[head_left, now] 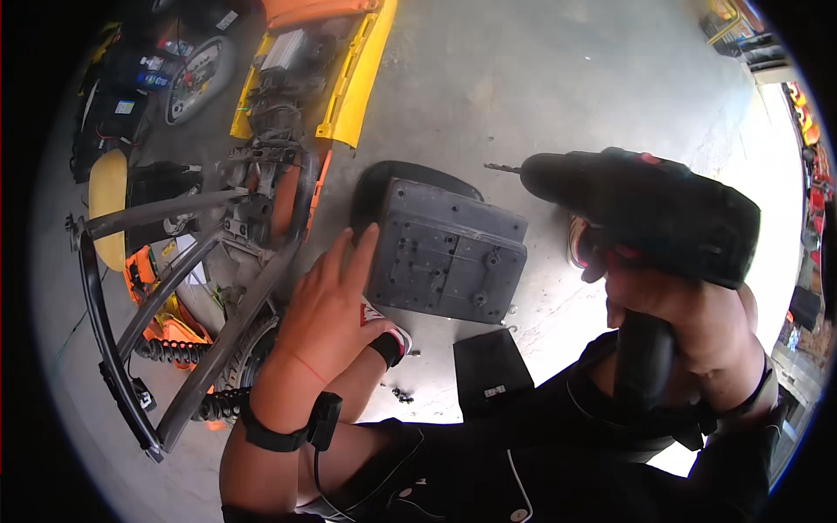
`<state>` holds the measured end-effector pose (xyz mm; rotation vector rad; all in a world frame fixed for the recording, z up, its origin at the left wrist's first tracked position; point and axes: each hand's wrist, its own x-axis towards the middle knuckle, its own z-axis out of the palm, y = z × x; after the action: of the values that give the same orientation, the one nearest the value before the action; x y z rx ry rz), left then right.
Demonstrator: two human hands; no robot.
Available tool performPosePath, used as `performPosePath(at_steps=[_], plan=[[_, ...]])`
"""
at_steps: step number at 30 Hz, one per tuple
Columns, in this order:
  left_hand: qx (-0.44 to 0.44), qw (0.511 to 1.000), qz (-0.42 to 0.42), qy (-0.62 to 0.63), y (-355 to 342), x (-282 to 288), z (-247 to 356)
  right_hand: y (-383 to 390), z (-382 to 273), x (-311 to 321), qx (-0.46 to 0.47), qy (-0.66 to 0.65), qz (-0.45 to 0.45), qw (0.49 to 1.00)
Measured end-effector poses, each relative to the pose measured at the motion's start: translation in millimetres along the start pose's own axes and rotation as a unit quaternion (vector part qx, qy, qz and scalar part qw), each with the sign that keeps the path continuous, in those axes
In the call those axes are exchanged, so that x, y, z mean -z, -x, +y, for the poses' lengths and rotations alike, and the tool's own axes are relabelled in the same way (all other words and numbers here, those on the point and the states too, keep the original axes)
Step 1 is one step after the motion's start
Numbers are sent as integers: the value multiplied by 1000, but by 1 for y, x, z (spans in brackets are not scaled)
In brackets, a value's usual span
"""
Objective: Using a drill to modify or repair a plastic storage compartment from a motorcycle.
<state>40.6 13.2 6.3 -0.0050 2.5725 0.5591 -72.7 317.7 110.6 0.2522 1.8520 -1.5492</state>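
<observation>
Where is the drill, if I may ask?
The drill is on the head view's right side, in the right hand, right of the grey plastic part.

Pretty clearly a vehicle repair workshop or garage tbh. Bare grey concrete floor (pixel 488 78), a stripped-down black tubular metal frame (pixel 227 349) with a bright yellow plastic body panel (pixel 350 100) past its end, a black coil-spring shock (pixel 170 351), a round greyish wheel (pixel 196 80) in the clutter, plus a chunky black power drill (pixel 645 205) with a twist bit (pixel 502 167).
</observation>
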Motion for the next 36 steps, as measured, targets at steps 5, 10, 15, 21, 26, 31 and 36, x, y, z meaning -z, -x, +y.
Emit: performPosePath(at_steps=[5, 10, 15, 21, 26, 31, 36], plan=[[-15, 997, 27, -69, 4, 0, 21, 7, 6, 6, -24, -8, -7, 1000], [-34, 993, 51, -105, 1, -16, 26, 8, 5, 11, -23, -19, -33, 999], [13, 974, 63, -219, 5, -40, 37, 13, 5, 7, 29, -20, -31, 999], [27, 978, -28, -206, 33, -30, 66, 17, 3, 8, -1, 4, -40, 999], [24, 995, -30, -91, 55, 18, 64, 22, 9, 6, 3, 15, -67, 998], [65, 997, 28, 16, 41, 15, 28, 28, 10, -6, -4, 55, -121, 991], [39, 996, 45, 61, 12, -11, 4, 30, 20, -14, 7, 83, -175, 981]])
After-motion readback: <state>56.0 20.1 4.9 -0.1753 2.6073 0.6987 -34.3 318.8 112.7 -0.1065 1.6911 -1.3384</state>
